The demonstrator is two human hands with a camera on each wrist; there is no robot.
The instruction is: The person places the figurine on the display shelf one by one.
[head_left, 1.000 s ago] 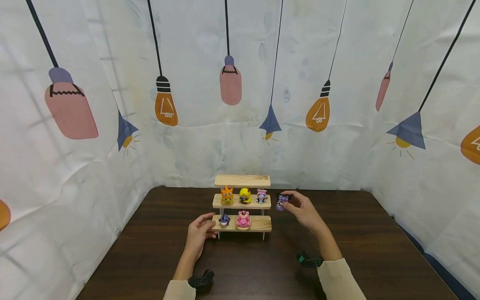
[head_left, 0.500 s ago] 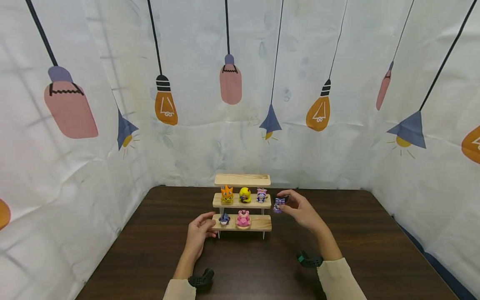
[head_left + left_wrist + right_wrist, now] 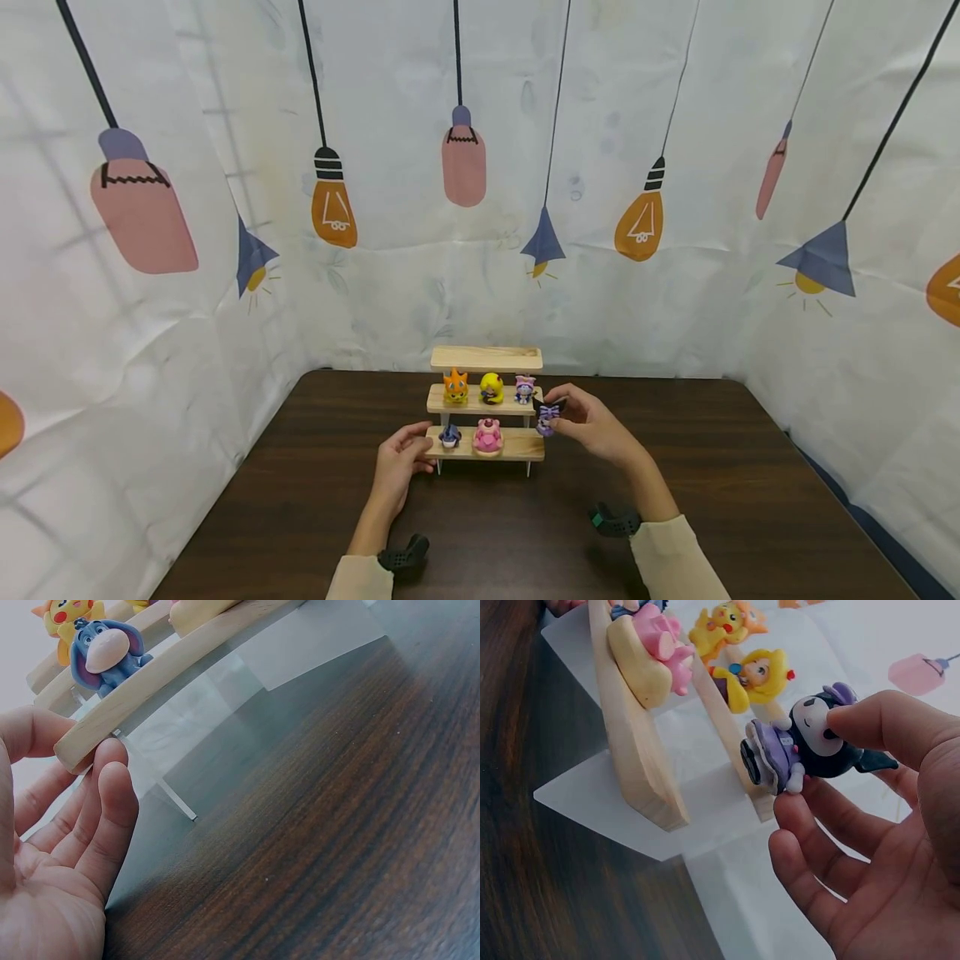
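My right hand [image 3: 600, 425] pinches a black and purple figurine [image 3: 787, 754] between thumb and fingers. The figurine is beside the right end of the bottom tier, apart from the wood in the right wrist view. At the other end, my left hand [image 3: 64, 817] grips the left corner of the bottom tier of a wooden display shelf [image 3: 517, 446], thumb above and fingers beneath. On that tier sit a blue donkey figurine [image 3: 111, 656] and a pink bear figurine [image 3: 487, 437]. The middle tier bears an orange-eared yellow figurine [image 3: 455, 387], a yellow-haired figurine [image 3: 491, 388] and a pink-and-purple figurine [image 3: 524, 389].
No figurine stands on the top tier [image 3: 486, 359]. Translucent supports [image 3: 300, 656] hold up the tiers. The shelf stands near the back of a dark wooden table [image 3: 495, 533], before a white curtain [image 3: 405, 292] printed with lamps.
My right hand has brought the black and purple figurine leftward and slightly down, towards the right end of the bottom tier. My left hand keeps its hold on the shelf.
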